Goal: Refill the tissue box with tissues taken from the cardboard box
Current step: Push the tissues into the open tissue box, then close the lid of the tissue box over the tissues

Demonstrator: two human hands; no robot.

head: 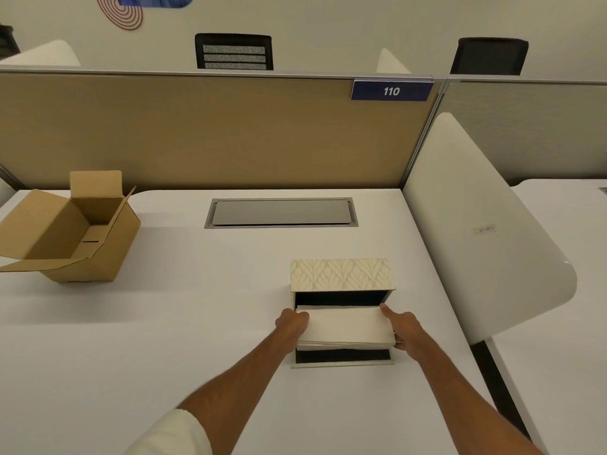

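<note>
Stack of white folded tissues (345,326) grasped at both ends by left hand (293,323) and right hand (404,330), half inside the open leaf-patterned cream tissue box (341,275). Brown cardboard box (65,231) apparently empty on the white desk (197,307). Left, probably: pushing fully in, closing the flap.

Both arms reach forward, converging on the stack of tissues (345,326). The left hand (292,323) clasps its left end, fingers curled; the right hand (404,330) grips its right end, thumb extended along the edge.

Side label (485,229) — print too small
</note>
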